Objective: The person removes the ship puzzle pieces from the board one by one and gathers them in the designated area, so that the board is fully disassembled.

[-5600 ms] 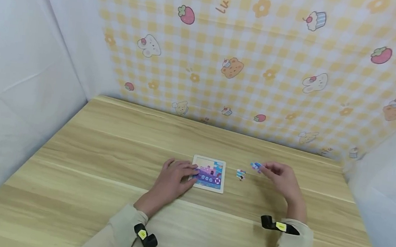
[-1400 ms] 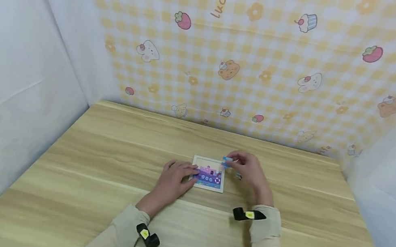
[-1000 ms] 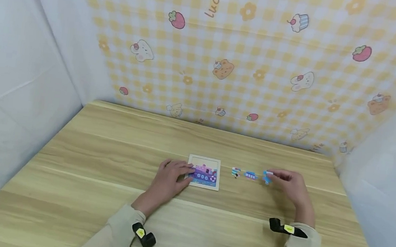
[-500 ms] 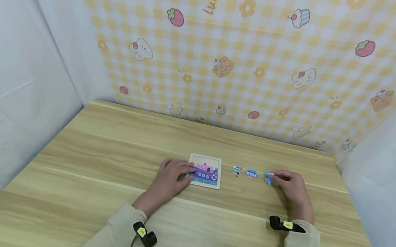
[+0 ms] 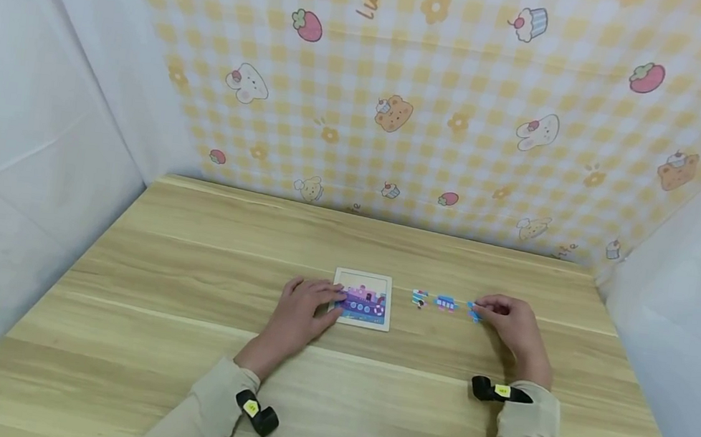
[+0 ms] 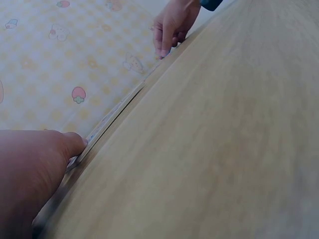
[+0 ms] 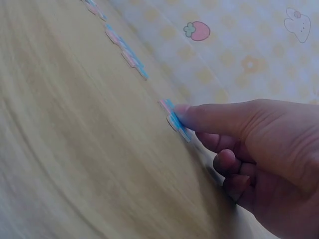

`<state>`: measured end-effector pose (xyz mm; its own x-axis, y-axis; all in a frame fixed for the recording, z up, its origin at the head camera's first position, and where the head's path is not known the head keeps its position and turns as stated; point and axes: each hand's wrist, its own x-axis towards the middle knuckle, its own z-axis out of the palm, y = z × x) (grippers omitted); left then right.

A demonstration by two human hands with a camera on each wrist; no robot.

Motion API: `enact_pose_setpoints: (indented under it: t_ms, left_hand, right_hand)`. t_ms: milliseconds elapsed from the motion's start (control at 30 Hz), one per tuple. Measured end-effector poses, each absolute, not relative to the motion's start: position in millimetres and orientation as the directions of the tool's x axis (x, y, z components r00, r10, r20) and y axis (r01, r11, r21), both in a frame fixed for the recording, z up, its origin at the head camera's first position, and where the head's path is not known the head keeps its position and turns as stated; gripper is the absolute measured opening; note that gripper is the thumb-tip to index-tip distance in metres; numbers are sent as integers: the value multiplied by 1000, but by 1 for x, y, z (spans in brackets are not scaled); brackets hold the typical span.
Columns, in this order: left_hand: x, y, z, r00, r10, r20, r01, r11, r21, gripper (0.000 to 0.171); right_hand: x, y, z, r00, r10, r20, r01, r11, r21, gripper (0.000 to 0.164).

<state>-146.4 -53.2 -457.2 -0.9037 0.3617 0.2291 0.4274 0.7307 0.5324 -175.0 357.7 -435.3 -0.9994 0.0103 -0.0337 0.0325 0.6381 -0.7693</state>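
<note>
A jigsaw puzzle (image 5: 360,315) of a purple and pink boat lies in a white-rimmed tray; its upper part shows bare backing. My left hand (image 5: 302,314) rests over the tray's left edge, fingers spread and thumb touching the near side, as the left wrist view also shows. To the right, my right hand (image 5: 510,323) pinches a blue puzzle piece (image 7: 175,119) at the table surface; thumb on top, the other fingertips partly hidden. A striped puzzle piece (image 5: 420,299) and a blue puzzle piece with windows (image 5: 446,303) lie between tray and right hand.
The wood-grain table (image 5: 204,245) carries everything. Behind it hangs a yellow checked cloth (image 5: 368,62) with cartoon prints. White fabric panels (image 5: 45,104) stand at both sides.
My right hand laid down the windowed piece, lifted the blue piece from the tray's upper right corner and carried it right, to the end of the row. My left hand stayed on the tray.
</note>
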Motion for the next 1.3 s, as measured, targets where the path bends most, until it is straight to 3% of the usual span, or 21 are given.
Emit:
enact_pose_setpoints:
  t_ms: [300, 600, 800, 933, 1067, 1300]
  left_hand:
    - [-145, -53, -456, -903, 359, 238, 430, 724, 540, 33]
    - [-147, -56, -461, -899, 338, 277, 437, 710, 553, 30]
    - [-150, -59, -461, -901, 302, 311, 431, 705, 563, 41]
    - [-155, -61, -461, -914, 327, 242, 406, 761, 506, 64]
    - [-159, -61, -459, -914, 364, 179, 405, 793, 455, 77]
    - [-158, -58, -455, -902, 414, 123, 424, 796, 432, 81]
  right_hand:
    - [-171, 365, -438, -997, 65, 45, -3, 535, -845, 38]
    - [-169, 357, -435, -989, 132, 63, 8, 482, -876, 39]
    - [-174, 337, -423, -976, 186, 109, -17, 440, -898, 30]
    - [-184, 304, -416, -974, 110, 197, -129, 444, -887, 26]
    - [-193, 256, -415, -970, -77, 230, -238, 484, -842, 23]
    - [-202, 172, -415, -902, -428, 51, -303, 544, -782, 22]
